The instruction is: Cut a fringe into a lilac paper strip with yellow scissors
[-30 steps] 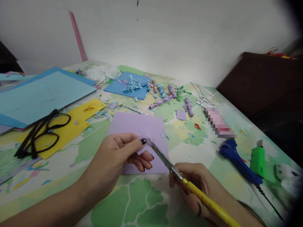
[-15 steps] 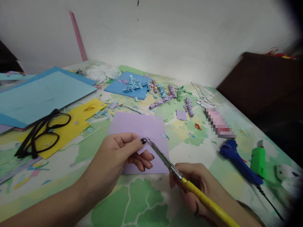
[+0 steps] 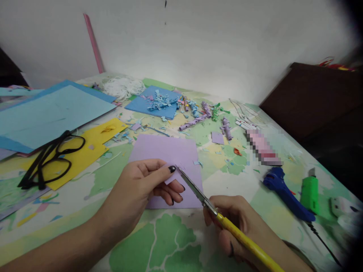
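**A slight shift at the scissors**

Little had changed in the last second: our right thumb and the yellow handle of our scissors (image 3: 210,207) had edged left, which we took for a small working of the blades. Our right hand (image 3: 251,217) was curled round the handles; our left hand (image 3: 141,185) pinched a small purple piece (image 3: 173,176) between thumb and forefinger, above the purple sheet (image 3: 159,147), at the blade tips. Purple against purple blurred its outline, and we could not tell whether the blades bit. The pink object (image 3: 263,147) was pixelated.
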Tool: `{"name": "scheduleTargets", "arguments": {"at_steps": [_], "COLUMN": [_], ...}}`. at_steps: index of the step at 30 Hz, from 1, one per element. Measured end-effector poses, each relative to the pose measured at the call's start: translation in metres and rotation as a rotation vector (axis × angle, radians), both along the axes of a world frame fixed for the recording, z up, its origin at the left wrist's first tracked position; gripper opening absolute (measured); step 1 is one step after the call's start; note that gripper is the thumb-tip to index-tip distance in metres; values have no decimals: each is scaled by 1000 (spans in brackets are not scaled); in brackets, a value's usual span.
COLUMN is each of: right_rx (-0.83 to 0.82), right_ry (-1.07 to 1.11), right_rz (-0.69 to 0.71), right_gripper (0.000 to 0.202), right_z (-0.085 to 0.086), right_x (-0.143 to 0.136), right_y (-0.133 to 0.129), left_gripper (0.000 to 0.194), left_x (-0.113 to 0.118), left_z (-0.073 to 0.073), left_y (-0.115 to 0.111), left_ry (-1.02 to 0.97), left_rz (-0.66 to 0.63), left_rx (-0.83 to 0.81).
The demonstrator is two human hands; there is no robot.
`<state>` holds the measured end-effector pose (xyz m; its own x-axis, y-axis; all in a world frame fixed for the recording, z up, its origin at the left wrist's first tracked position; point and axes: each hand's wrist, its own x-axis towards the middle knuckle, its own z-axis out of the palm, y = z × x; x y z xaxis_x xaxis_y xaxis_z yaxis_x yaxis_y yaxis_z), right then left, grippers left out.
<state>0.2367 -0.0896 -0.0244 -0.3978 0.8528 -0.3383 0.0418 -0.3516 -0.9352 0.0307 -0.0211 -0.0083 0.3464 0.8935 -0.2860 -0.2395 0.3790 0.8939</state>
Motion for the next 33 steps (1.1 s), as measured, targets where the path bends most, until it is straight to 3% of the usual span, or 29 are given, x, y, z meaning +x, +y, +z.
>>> {"name": "scheduleTargets", "arguments": {"at_steps": [19,33], "right_rx": [37,34], "right_ry": [-9,-52], "right_rz": [-8,-18], "right_gripper": [53,46], "right_z": [2,0], "right_x": [-2,-3], "right_y": [0,1], "left_gripper": [23,22], "left_x": [1,1], "left_z": [0,-1], "left_y": [0,0], "left_ry": [5,-9], "left_rz": [-6,-13], "left_rx": [-17,-9]}}
